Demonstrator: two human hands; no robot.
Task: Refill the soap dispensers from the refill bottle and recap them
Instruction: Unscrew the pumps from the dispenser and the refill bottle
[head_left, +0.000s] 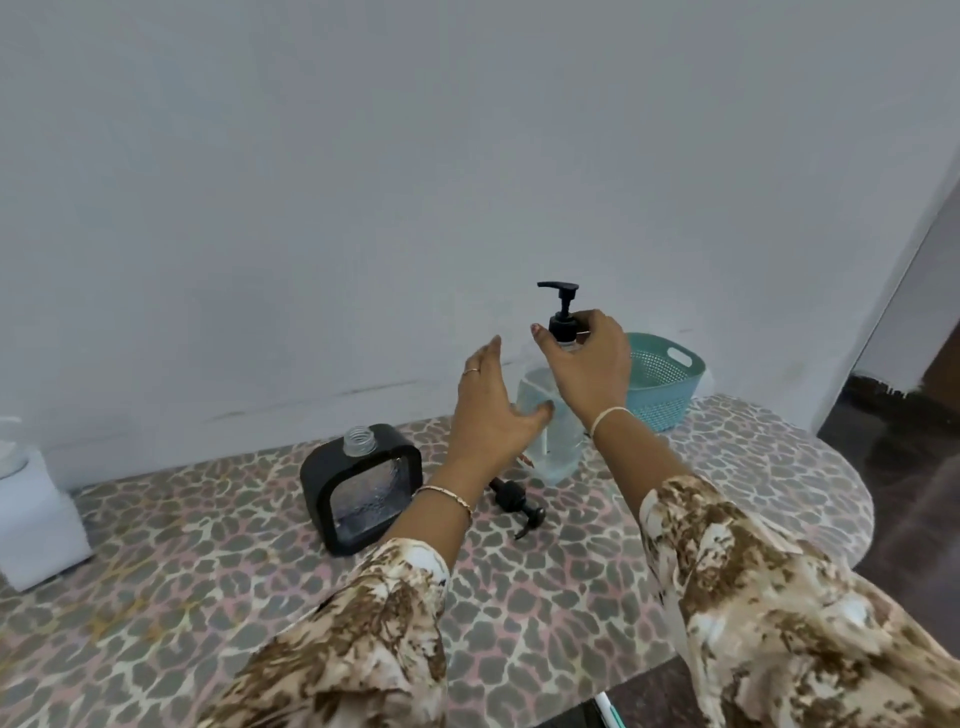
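Right hand (587, 364) grips the pump collar (563, 327) atop the clear soap dispenser (560, 453). Left hand (488, 410), fingers straight, touches its side.

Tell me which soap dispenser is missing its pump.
The black-framed square dispenser: its threaded neck stands bare, and a loose pump lies on the table beside it. The clear bottle wears a fitted pump, gripped by the right hand.

White boxy block (36, 514) w/ blurred clear item (11, 441) on top: cut by left edge. Teal perforated plastic basket (667, 387): left part hidden behind right hand (587, 364). White-green pen-like thing (609, 713) cut at near edge.
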